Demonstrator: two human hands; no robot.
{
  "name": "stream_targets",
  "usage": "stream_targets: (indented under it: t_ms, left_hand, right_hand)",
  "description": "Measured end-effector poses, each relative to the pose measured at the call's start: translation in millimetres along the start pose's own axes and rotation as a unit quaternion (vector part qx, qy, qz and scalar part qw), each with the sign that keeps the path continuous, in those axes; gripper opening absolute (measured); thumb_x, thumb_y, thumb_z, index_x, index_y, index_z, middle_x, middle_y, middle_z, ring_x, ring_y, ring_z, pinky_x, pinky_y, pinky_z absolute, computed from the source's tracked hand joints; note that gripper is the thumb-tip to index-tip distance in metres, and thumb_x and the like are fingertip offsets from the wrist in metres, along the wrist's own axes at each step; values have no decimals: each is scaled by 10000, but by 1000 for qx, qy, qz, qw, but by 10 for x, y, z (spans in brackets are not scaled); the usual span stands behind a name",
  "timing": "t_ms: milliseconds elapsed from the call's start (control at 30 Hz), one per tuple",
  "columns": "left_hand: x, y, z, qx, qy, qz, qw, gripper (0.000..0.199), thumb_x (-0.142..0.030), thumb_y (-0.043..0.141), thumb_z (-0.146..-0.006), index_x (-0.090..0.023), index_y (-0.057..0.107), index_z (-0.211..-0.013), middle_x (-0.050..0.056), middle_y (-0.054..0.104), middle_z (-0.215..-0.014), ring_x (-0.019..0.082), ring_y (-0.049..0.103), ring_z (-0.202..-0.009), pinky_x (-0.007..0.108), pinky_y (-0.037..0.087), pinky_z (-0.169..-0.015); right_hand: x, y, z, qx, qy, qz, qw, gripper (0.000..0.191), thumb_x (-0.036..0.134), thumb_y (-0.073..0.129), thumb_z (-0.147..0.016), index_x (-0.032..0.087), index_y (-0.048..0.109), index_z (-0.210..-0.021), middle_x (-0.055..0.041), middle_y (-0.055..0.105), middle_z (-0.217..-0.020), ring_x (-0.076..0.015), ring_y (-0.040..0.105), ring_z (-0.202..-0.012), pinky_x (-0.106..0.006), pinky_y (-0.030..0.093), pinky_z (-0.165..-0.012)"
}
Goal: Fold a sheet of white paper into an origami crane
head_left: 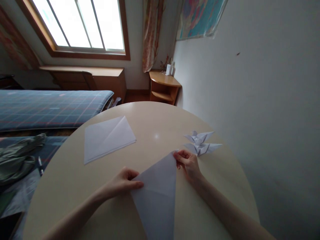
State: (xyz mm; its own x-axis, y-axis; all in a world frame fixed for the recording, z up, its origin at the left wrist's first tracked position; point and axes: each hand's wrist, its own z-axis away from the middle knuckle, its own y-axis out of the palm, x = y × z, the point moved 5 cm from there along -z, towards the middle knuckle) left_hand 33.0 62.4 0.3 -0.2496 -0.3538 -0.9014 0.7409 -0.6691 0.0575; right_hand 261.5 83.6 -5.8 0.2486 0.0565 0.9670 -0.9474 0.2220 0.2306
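Note:
A white sheet of paper [157, 196], folded into a triangle-like shape, is held between both hands over the near part of the round table. My left hand [125, 180] pinches its left edge, thumb on top and fingers mostly hidden beneath. At the paper's upper right corner, my right hand [188, 162] grips the tip between thumb and bent fingers. The sheet's lower end runs out of the bottom of the view. Just beyond my right hand stand two folded paper cranes [198, 141], close together. Farther left lies a small stack of white paper [108, 138] with a diagonal crease.
The round cream table [155, 116] stands beside a white wall [262, 110] on the right. To the left are a plaid-covered bed [50, 106], a crumpled green cloth [21, 160] and a pen [40, 166]. A wooden corner shelf [165, 79] is behind the table.

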Motion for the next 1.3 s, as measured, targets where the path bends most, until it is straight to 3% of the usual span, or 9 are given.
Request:
stream_targets:
  t_ms: [100,367,700,967,1300]
  left_hand:
    - [-55,21,17,12,0,-33,999,359,-467,697,-609,-112,649,-621,-26,518,-512,69,400,-464,172,244,-432]
    - [90,98,-67,-107,36,-100,989,459,-550,572,-699,-97,636,-651,-20,491,-530,80,393,-492,174,240,-424]
    - [100,109,-50,-92,66,-124,986,422,-506,562,-732,-100,650,-657,-23,482,-528,78,385,-493,174,242,-433]
    - [61,124,-45,-92,68,-131,985,398,-480,565,-732,-100,634,-635,-29,450,-515,71,360,-481,175,226,-429]
    - [74,127,-43,-72,68,-128,987,401,-489,566,-730,-108,596,-610,-38,409,-515,69,339,-484,179,211,-430]
  right_hand:
    - [-37,97,77,33,15,4,999,314,395,793,-532,165,580,-515,32,519,-442,-69,414,-351,-207,308,-331]
    - [-74,246,182,58,27,0,998,281,363,788,-545,141,617,-557,34,536,-480,-54,424,-380,-181,315,-342]
    - [-58,209,156,38,38,-6,999,284,355,790,-516,139,605,-520,42,512,-416,-36,366,-331,-178,244,-317]
    - [-71,189,136,41,45,-30,998,254,322,795,-519,134,632,-567,27,557,-476,-39,402,-357,-170,268,-323]
    - [-37,180,131,47,57,-52,996,276,266,792,-492,152,542,-472,42,517,-415,-45,408,-355,-166,235,-340]
